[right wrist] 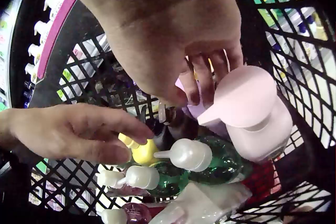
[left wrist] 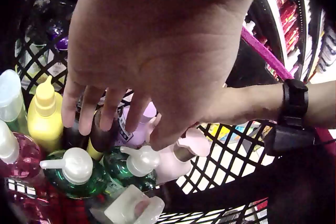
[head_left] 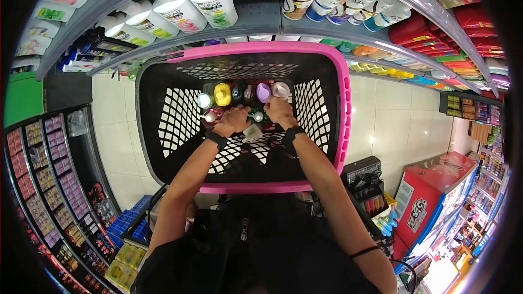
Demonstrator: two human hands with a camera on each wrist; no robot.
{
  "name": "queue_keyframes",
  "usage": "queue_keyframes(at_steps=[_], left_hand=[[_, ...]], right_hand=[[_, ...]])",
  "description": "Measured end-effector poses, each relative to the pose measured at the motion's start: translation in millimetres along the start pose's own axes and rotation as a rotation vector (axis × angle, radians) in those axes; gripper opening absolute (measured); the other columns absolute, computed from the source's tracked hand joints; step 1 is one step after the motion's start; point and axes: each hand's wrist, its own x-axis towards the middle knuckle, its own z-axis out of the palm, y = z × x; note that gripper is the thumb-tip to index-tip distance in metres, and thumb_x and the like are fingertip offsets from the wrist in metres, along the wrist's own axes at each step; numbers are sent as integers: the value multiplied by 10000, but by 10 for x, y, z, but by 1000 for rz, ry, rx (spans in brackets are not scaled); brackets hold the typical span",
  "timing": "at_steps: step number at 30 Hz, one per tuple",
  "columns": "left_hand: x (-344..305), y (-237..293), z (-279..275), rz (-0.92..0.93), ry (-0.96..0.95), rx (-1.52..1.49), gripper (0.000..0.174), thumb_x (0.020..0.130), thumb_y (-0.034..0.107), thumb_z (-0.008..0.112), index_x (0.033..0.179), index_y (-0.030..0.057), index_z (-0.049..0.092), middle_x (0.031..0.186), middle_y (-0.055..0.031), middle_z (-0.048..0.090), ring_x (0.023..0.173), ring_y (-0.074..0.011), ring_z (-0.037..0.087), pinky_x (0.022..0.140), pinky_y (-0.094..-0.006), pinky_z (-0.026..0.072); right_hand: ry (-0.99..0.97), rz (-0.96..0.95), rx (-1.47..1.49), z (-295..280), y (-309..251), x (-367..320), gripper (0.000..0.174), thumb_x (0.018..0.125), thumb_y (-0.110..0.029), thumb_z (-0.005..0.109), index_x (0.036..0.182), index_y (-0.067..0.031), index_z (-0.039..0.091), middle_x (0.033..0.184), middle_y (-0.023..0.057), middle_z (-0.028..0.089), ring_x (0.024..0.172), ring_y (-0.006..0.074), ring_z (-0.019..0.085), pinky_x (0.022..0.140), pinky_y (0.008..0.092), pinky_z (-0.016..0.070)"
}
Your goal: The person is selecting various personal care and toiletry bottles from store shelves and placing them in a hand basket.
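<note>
Several pump bottles stand in a black basket [head_left: 150, 152] with a pink rim. My left hand [head_left: 233, 120] reaches over them, its fingers extended and loosely spread [left wrist: 152, 40], holding nothing. Under it are a yellow bottle [left wrist: 45, 116], dark bottles and green bottles with white pumps [left wrist: 77, 165]. My right hand [head_left: 279, 111] is at the back of the row, thumb and fingers [right wrist: 205, 77] bent around the top of a purple bottle [right wrist: 197, 109]; its fingertips are partly hidden. A pale pink pump bottle [right wrist: 257, 113] stands beside that hand. Red-pink bottles [left wrist: 21, 155] stand at the other end.
A whitish translucent packet [head_left: 252, 133] lies at the front of the bottles. Beyond the basket are shelves with white pump bottles [head_left: 213, 2] and other toiletries. Racks of small packets [head_left: 54, 152] stand at left, a red freezer [head_left: 436, 190] at right, on tiled floor.
</note>
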Motion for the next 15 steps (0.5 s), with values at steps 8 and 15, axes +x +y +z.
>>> queue_keyframes(at_steps=[8, 15], left_hand=[[177, -151, 138, -61, -24, -42, 543, 822, 332, 642, 1252, 42, 481, 1241, -218, 528, 1121, -389, 554, 940, -463, 469], [199, -488, 174, -171, 5, -134, 490, 810, 287, 657, 1198, 25, 511, 1123, -223, 609, 1054, -388, 594, 907, -441, 488]], right_hand=[[-62, -133, 133, 169, -219, 88, 208, 834, -216, 609, 995, -101, 675, 940, 156, 683, 939, 350, 641, 827, 439, 512], [47, -353, 165, 343, -472, 206, 266, 823, -112, 588, 1084, -67, 604, 1112, 170, 609, 1010, 346, 606, 855, 433, 501]])
